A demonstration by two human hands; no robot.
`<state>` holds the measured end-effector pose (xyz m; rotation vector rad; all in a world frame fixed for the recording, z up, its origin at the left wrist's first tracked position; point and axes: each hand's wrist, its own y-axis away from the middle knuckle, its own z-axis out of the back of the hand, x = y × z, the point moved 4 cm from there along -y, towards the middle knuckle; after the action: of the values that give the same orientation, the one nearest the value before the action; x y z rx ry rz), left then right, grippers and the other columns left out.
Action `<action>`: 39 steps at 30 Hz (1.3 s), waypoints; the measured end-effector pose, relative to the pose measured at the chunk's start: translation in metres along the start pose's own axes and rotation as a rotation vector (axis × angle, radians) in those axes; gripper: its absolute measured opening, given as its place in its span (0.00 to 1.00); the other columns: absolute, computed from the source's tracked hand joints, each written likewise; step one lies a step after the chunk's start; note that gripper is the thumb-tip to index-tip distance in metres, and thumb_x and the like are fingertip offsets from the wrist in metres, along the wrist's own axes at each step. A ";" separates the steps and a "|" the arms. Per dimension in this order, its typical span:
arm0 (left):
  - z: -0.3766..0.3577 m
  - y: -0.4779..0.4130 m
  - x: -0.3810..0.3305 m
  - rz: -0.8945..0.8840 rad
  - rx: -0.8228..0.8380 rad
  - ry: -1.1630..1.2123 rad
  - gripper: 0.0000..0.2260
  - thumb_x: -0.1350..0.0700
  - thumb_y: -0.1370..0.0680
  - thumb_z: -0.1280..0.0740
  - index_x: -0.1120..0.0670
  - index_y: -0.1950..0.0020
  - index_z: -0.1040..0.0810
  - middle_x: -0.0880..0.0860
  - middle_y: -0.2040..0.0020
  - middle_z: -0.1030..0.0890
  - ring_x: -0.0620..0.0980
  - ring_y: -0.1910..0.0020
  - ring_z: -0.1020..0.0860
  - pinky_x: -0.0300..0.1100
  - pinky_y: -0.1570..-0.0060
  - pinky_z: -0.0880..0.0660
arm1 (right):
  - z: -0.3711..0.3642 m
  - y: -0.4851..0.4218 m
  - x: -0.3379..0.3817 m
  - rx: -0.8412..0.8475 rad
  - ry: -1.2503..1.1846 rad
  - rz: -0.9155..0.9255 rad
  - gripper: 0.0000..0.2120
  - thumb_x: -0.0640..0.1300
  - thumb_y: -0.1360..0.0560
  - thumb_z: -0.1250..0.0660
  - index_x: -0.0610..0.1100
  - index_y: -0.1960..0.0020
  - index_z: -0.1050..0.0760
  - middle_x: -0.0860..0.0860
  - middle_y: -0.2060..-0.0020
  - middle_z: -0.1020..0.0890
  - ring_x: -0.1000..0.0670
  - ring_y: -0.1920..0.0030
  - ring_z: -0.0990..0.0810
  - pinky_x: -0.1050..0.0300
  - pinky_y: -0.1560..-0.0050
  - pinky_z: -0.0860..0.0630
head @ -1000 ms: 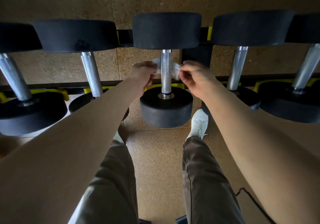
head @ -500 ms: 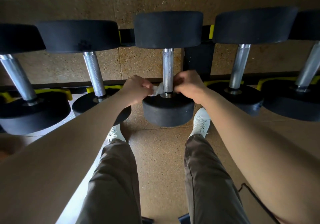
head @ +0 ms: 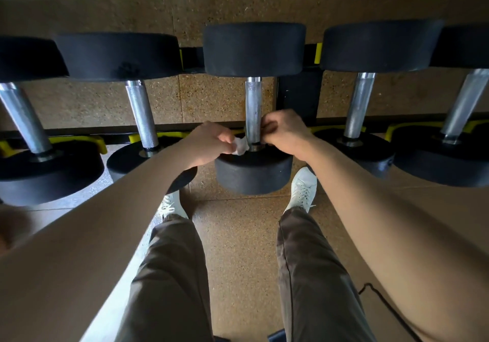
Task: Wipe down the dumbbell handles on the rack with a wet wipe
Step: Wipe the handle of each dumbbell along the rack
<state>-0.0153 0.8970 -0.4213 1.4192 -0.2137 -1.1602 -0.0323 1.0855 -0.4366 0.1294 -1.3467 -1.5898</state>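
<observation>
Several black dumbbells lie side by side on the rack, each with a silver knurled handle. The middle dumbbell's handle [head: 252, 103] runs from its far head down to its near head [head: 252, 175]. A white wet wipe [head: 240, 144] is wrapped round the near end of that handle. My left hand [head: 211, 143] pinches the wipe's left end, and my right hand [head: 284, 131] pinches its right end, which is mostly hidden behind the fingers. Both hands sit just above the near head.
Neighbouring handles stand close by at left [head: 140, 115] and right [head: 358, 106]. The black rack rail with yellow cradles [head: 87, 140] runs behind my hands. My legs and white shoes [head: 303, 188] stand on the speckled cork floor below. A black cable [head: 383, 304] lies at lower right.
Both hands slid the wipe down the middle handle from its mid-length to its near end, and have stayed there for the last half second.
</observation>
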 end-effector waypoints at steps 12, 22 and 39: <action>0.002 0.019 -0.053 -0.130 0.093 1.159 0.07 0.61 0.25 0.37 0.61 0.49 0.24 0.60 0.49 0.17 0.56 0.48 0.18 0.47 0.44 0.19 | 0.011 0.052 0.006 0.103 -0.895 0.067 0.23 0.27 0.30 0.32 0.44 0.37 0.23 0.40 0.44 0.18 0.42 0.43 0.17 0.45 0.45 0.18; 0.016 -0.013 -0.050 0.080 -0.508 1.209 0.05 0.65 0.24 0.26 0.59 0.51 0.20 0.55 0.53 0.16 0.49 0.55 0.16 0.43 0.50 0.17 | 0.027 0.011 0.035 -0.333 -1.324 -0.031 0.07 0.28 0.27 0.29 0.36 0.52 0.22 0.42 0.55 0.17 0.48 0.53 0.15 0.55 0.45 0.18; -0.007 -0.021 -0.020 0.219 -0.606 0.728 0.07 0.58 0.28 0.23 0.48 0.60 0.19 0.51 0.63 0.16 0.48 0.68 0.19 0.45 0.57 0.17 | -0.006 0.029 0.012 -0.565 -0.347 0.076 0.05 0.38 0.30 0.27 0.42 0.54 0.16 0.51 0.62 0.18 0.57 0.63 0.19 0.62 0.57 0.20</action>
<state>-0.0303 0.9209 -0.4308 1.1420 0.4535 -0.4121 -0.0171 1.0762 -0.4100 -0.5562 -1.0827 -1.9224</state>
